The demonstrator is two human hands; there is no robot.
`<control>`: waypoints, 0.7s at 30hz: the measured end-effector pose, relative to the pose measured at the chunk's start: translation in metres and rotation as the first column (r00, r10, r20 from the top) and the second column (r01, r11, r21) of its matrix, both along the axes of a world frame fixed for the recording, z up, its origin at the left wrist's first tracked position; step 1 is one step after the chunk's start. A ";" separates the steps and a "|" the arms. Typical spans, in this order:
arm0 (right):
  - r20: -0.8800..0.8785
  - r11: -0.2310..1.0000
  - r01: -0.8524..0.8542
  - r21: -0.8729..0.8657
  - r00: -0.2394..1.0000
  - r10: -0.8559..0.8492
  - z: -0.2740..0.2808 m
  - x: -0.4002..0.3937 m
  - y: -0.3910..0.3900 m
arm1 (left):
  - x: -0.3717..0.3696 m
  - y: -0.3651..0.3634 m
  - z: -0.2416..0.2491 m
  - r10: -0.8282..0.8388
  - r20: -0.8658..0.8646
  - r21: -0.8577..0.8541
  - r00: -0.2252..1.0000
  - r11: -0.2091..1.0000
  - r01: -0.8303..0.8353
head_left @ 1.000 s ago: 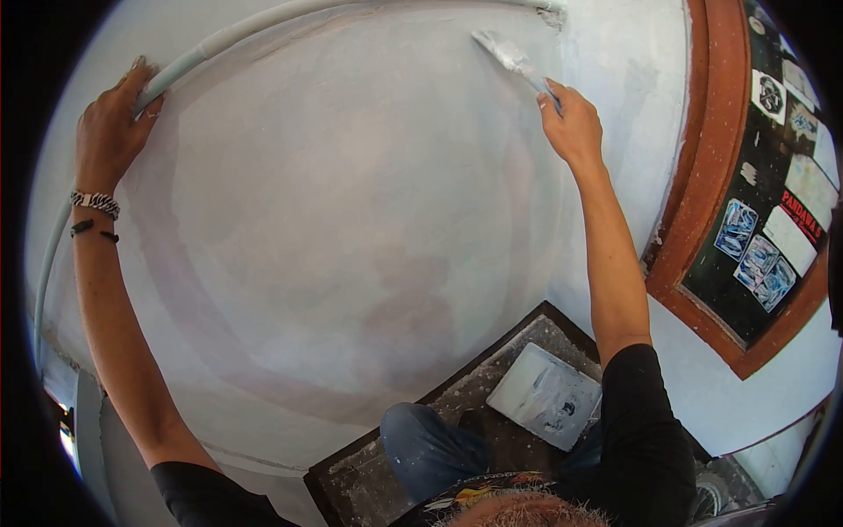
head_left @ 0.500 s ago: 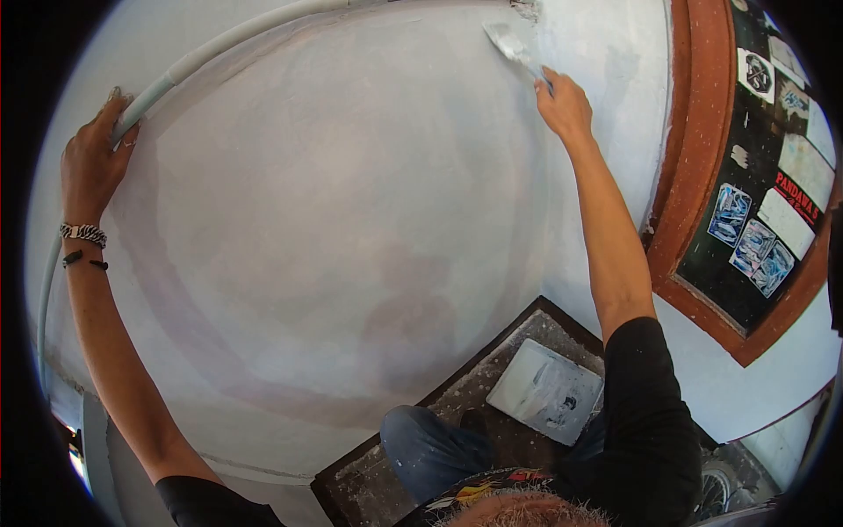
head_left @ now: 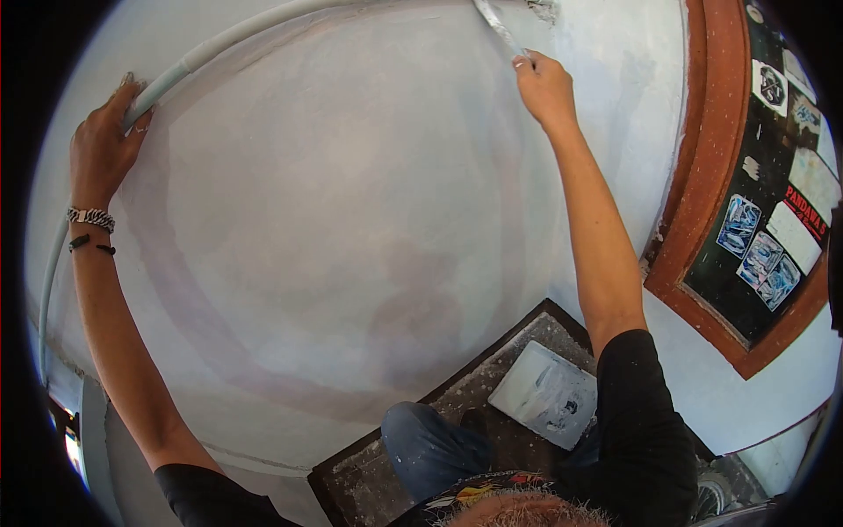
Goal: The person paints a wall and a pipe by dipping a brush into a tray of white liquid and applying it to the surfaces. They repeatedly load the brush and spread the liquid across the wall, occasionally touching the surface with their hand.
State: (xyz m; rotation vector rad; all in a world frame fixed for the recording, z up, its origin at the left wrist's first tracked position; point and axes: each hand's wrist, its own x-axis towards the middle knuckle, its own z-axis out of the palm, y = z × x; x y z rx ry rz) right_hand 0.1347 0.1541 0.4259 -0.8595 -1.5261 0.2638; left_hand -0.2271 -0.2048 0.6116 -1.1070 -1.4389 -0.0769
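With fingers curled round it, my left hand (head_left: 104, 149) grips a pale plastic pipe (head_left: 219, 51) that arches across the upper wall. My right hand (head_left: 546, 90) is raised high and closed on the handle of a putty knife (head_left: 499, 28). Its metal blade lies at or close to the pale wall (head_left: 351, 193), just below the pipe, and the blade's tip meets the top edge of the view. A rough broken patch (head_left: 543, 10) shows in the wall right of the blade. Smeared white and grey, a flat pale tray (head_left: 549, 395) lies below by my legs.
The tray sits on a dark, paint-spattered platform (head_left: 373, 465) beneath me. To the right is a brown wooden frame (head_left: 702, 176) around a dark panel with several stickers (head_left: 738, 224). Part of a wheel (head_left: 711, 496) shows at the lower right.
My right hand and the putty knife have moved up and to the left along the wall. My left hand keeps its hold on the pipe. The view has shifted slightly.
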 end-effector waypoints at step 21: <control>0.059 0.941 0.257 0.222 0.959 -0.276 -0.016 0.017 0.048 | -0.005 0.003 -0.001 -0.002 -0.037 0.026 0.999 1.000 0.003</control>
